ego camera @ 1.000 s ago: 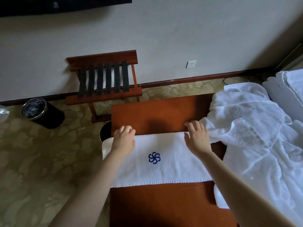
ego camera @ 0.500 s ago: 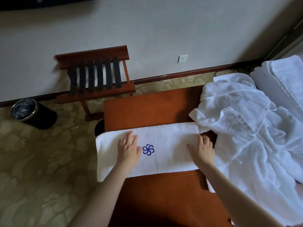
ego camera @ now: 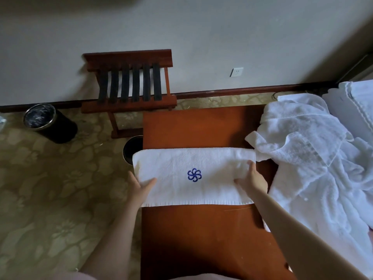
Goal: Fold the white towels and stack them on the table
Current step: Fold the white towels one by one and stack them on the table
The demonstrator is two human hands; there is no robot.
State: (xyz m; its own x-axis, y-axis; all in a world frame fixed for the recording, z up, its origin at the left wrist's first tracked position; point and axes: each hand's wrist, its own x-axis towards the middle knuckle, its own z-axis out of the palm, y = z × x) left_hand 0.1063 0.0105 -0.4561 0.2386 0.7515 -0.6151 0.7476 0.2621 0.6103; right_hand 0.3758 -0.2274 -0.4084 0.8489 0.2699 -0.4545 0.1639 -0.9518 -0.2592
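A white towel [ego camera: 201,164], folded into a long strip with a blue pinwheel logo, lies across the reddish-brown table [ego camera: 193,128]. Its left end hangs a little past the table's edge. My left hand [ego camera: 139,187] holds that left end, thumb on top and fingers hidden underneath. My right hand [ego camera: 251,179] grips the right end, thumb on the upper face. A rumpled heap of white towels [ego camera: 310,158] covers the table's right side and touches the strip's far right corner.
A wooden luggage rack [ego camera: 129,83] stands against the wall behind the table. A black bin [ego camera: 48,124] sits on the patterned carpet at left, and another bin [ego camera: 131,148] pokes out beside the table. White folded linen [ego camera: 357,102] lies at far right.
My hands slid from the towel's far edge over its top out to its two ends, where they now grip it. The camera view shifted slightly.
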